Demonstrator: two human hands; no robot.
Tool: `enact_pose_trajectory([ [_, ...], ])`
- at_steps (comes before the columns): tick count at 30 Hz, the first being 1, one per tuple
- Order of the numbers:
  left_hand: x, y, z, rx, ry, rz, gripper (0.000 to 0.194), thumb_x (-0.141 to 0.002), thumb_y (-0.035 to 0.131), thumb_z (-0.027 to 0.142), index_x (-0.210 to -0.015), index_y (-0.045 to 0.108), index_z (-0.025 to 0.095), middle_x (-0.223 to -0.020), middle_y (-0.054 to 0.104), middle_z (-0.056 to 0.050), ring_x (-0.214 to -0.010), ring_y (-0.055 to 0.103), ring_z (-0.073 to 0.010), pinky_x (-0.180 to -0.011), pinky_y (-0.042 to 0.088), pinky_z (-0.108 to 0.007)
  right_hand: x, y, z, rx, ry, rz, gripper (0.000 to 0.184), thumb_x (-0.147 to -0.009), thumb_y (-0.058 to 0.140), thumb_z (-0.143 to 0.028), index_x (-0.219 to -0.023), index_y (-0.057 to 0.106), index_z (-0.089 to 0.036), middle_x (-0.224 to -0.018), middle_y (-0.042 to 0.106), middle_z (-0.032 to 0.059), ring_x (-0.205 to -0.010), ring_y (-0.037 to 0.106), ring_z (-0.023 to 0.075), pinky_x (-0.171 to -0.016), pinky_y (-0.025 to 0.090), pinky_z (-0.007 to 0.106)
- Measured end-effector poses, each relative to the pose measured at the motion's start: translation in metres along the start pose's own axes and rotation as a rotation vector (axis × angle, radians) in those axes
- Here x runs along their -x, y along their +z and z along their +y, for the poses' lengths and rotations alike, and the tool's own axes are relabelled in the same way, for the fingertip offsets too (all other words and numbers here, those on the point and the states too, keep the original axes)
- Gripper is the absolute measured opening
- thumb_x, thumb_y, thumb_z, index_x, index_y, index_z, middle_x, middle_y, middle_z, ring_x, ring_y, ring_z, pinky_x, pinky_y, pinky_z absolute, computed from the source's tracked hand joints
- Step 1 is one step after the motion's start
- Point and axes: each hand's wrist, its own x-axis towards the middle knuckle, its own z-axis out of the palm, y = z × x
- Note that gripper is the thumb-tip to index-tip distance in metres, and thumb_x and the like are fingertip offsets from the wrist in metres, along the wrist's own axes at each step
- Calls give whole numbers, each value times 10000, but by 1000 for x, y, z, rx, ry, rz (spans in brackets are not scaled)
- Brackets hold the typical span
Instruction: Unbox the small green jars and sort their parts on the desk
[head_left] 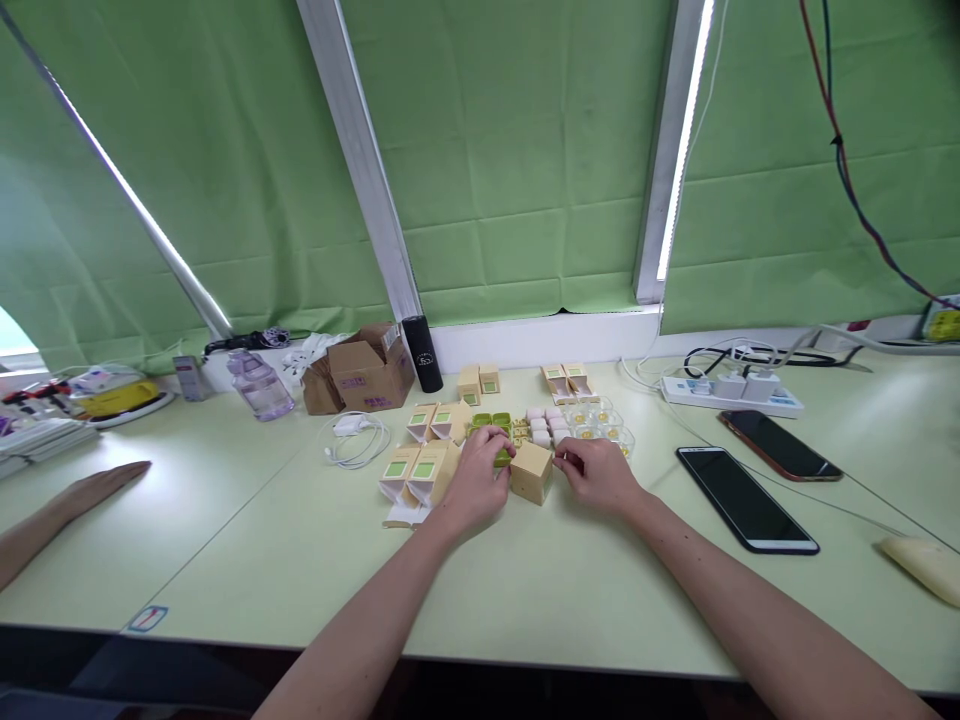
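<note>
A small tan cardboard box (531,474) stands on the table between my hands. My left hand (480,475) is closed at the box's left side, its fingertips curled against the edge. A bit of a green cup (502,458) shows between that thumb and forefinger; whether they touch it I cannot tell. My right hand (598,472) pinches at the box's right edge. Behind the hands are green cups (491,420), pale pink-white small pieces (546,425) and clear cups with yellow centres (598,418). Open tan boxes (421,470) with green labels lie left of my left hand.
More tan boxes (478,381) stand farther back, near a black tumbler (423,354) and a brown carton (367,375). Two phones (742,498), a power strip (731,393) and a mouse (922,567) lie to the right. Another person's hand (97,492) rests at the left.
</note>
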Motion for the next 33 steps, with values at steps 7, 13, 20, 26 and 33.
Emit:
enact_pose_trajectory([
  [7,-3,-10,3,-32,-61,-49,402,-769,654,63,-1118,587,252,-1243,606,-79,-1213,542,-296,-1061,458,-497,2,-1,-3,-76,-57,10,134,-881,550,-199,-842,677,-219,-658,699,-6,-574,598,162,-604,358,270],
  [13,-4,-18,6,-41,-140,-201,550,-764,736,195,-1278,552,259,-1345,563,-99,-1303,478,-332,-1110,411,-525,2,2,0,-24,-35,4,272,-905,509,-189,-1068,723,-235,-732,754,3,-647,676,192,-652,404,287],
  [20,-6,-23,2,-59,-160,-337,649,-743,795,342,-1331,532,266,-1400,540,-105,-1370,407,-355,-1147,353,-524,1,3,2,61,30,24,271,-909,503,-205,-1045,735,-242,-789,790,21,-685,713,212,-648,417,295],
  [26,-3,-14,6,-78,-204,-337,531,-786,771,497,-1205,581,233,-1272,583,-110,-1265,456,-342,-1088,387,-490,0,4,0,72,39,75,248,-915,493,-226,-998,727,-233,-764,786,20,-654,704,203,-630,408,286],
  [33,2,0,9,-35,-205,-203,450,-800,777,477,-1124,588,229,-1166,583,-101,-1155,530,-325,-981,463,-468,0,3,-2,28,29,146,210,-925,512,-254,-972,715,-229,-681,749,6,-595,670,194,-611,395,285],
])
